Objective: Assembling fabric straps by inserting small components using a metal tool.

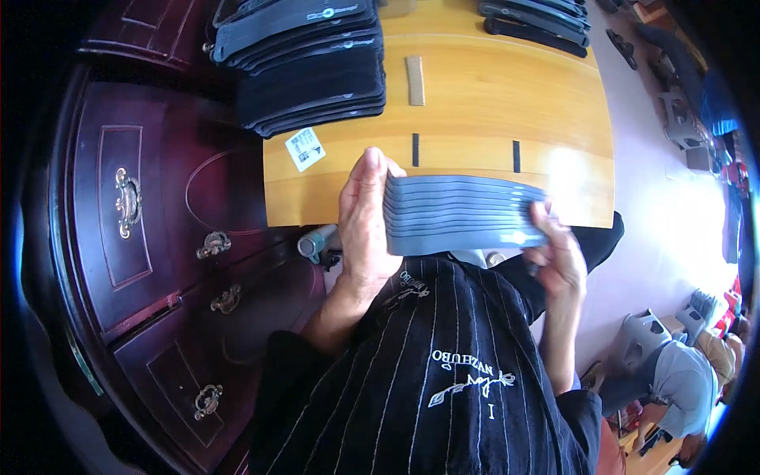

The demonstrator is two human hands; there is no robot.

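Fingers [372, 186] grip stacked, prob. foam, grey strips [463, 215].

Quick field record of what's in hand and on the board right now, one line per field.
left hand: clasps the left end of a stack of grey curved strips
right hand: holds the stack's right end
stack: held edge-on, level, above the wooden board's near edge
on board: dark pile of similar pieces far left, second pile far right, tan strip, white tag
left of board: dark red cabinet with brass handles
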